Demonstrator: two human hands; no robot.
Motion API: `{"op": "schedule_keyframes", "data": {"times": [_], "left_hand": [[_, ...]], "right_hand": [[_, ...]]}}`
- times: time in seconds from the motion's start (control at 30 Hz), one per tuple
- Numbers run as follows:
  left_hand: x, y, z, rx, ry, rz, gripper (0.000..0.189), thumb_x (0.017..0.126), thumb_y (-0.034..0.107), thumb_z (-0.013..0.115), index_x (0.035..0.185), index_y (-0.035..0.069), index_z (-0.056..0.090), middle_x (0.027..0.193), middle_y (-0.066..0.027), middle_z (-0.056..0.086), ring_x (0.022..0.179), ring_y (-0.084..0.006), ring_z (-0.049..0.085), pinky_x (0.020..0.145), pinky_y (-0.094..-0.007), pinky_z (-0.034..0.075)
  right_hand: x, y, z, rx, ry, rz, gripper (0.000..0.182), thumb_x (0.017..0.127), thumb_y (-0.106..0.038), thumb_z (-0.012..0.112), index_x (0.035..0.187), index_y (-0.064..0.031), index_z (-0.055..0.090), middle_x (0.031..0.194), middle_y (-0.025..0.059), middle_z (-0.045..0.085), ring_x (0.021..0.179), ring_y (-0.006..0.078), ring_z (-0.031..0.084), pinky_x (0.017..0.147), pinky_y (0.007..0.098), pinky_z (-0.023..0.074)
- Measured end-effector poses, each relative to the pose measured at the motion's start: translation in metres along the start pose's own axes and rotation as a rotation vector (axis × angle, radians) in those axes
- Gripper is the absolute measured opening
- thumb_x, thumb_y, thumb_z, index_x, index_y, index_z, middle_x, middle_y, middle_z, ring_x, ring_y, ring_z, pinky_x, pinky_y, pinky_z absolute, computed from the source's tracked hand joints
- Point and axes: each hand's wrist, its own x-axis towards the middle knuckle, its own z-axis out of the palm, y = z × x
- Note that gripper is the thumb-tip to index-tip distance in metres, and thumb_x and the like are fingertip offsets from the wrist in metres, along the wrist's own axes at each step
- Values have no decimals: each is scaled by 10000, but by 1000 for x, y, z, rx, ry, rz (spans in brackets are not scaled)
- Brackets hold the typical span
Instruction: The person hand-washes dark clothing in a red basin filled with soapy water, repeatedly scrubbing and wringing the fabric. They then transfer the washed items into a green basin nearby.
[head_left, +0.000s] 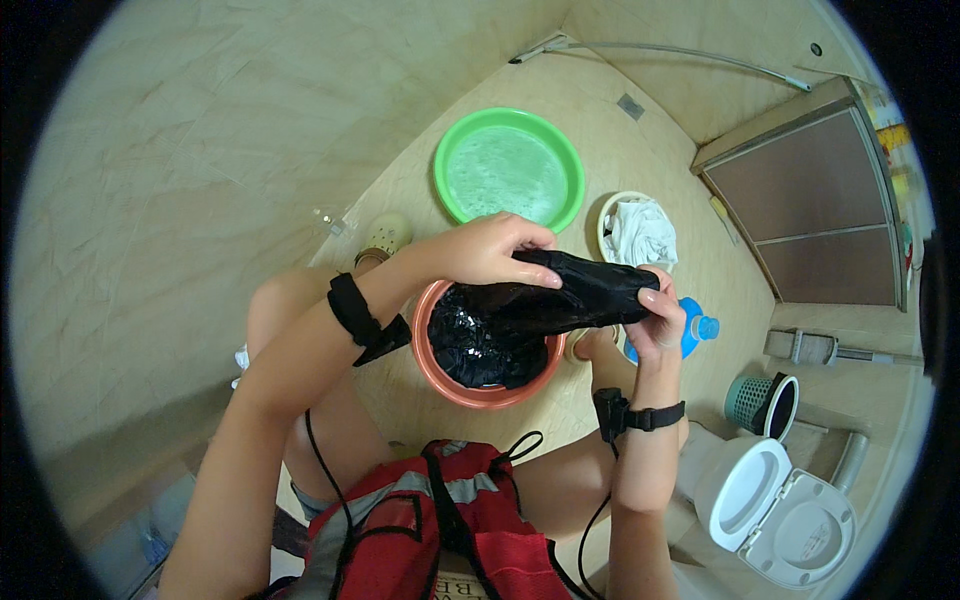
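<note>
A wet black cloth garment (592, 289) is stretched between my two hands above an orange-pink plastic basin (442, 391). My right hand (660, 311) grips its right end, with the thumb on top. My left hand (506, 251) holds the cloth further left, fingers over its upper edge and thumb across it. The rest of the black fabric (480, 345) hangs down and lies bunched and shiny in the basin. Beyond the basin stands a green plastic basin (571, 161) with foamy, cloudy water in it.
White cloth (641, 232) fills a small cream basin at the right. A blue plastic bottle (691, 326) stands behind my right hand. A toilet (750, 491) with raised lid and a green waste basket (746, 401) are at lower right. A squeegee or mop (675, 50) lies along the far wall.
</note>
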Motion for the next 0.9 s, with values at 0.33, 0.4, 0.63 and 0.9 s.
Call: {"op": "schedule_keyframes", "data": {"times": [0.33, 0.4, 0.63, 0.9], "left_hand": [[12, 1, 18, -167, -4, 72, 185, 848, 126, 612, 897, 42, 456, 757, -4, 505, 749, -66, 455, 663, -242, 390], [11, 2, 12, -231, 27, 52, 203, 853, 180, 619, 944, 33, 512, 758, -25, 554, 745, -95, 512, 662, -266, 414], [14, 4, 8, -289, 0, -127, 304, 878, 289, 600, 990, 6, 591, 804, -31, 598, 773, -111, 543, 711, -284, 440], [42, 2, 52, -1054, 691, -420, 244, 911, 294, 503, 770, 105, 562, 706, 21, 547, 600, -64, 482, 526, -254, 389]], "right_hand": [[16, 10, 26, -624, -133, 128, 180, 759, -172, 721, 741, -44, 595, 712, -45, 577, 638, 22, 479, 565, 185, 377], [15, 0, 16, -462, -103, 45, 209, 782, -174, 695, 672, -56, 562, 641, -64, 533, 596, 18, 456, 538, 185, 351], [27, 6, 15, -77, 452, -247, 226, 850, -217, 600, 693, -54, 587, 669, 12, 584, 570, 86, 512, 554, 226, 409], [47, 55, 59, -1440, 343, -714, 351, 890, -189, 532, 596, -1, 574, 485, 146, 499, 407, 219, 484, 425, 345, 356]]}}
